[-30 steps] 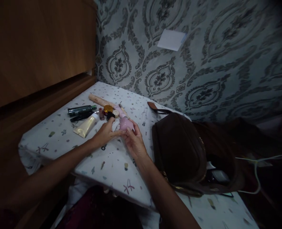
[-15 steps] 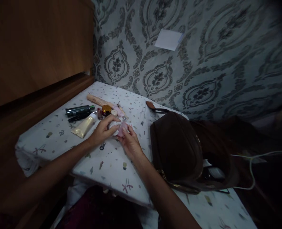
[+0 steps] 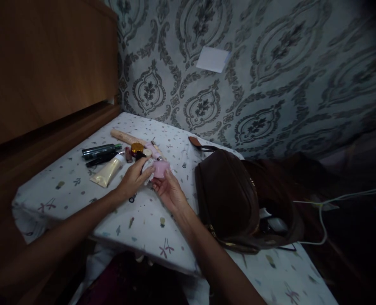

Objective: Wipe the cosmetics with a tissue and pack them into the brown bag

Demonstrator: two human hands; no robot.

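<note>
My right hand point(image 3: 170, 189) is closed on a small pink jar point(image 3: 161, 169), held just above the tabletop. In my left hand point(image 3: 134, 176) is a crumpled white tissue point(image 3: 149, 168), pressed against the jar's left side. Behind the hands lie a jar with an amber-gold lid point(image 3: 137, 148), a small white-lidded item point(image 3: 147, 152) and a brush point(image 3: 157, 150). To the left are a cream tube point(image 3: 108, 170), a dark green bottle point(image 3: 100, 151) and a small reddish bottle point(image 3: 128, 155). A long beige tube point(image 3: 124, 136) lies farther back.
A dark brown bag point(image 3: 226, 199) stands open at the right of the patterned tablecloth point(image 3: 143, 220), with a white cable point(image 3: 323, 224) beyond it. A wooden cabinet point(image 3: 48, 63) borders the left. Patterned wallpaper with a white paper point(image 3: 212, 59) rises behind.
The pink jar has turned and shows more plainly between the hands, with the tissue now at its left side. The whole view has shifted slightly.
</note>
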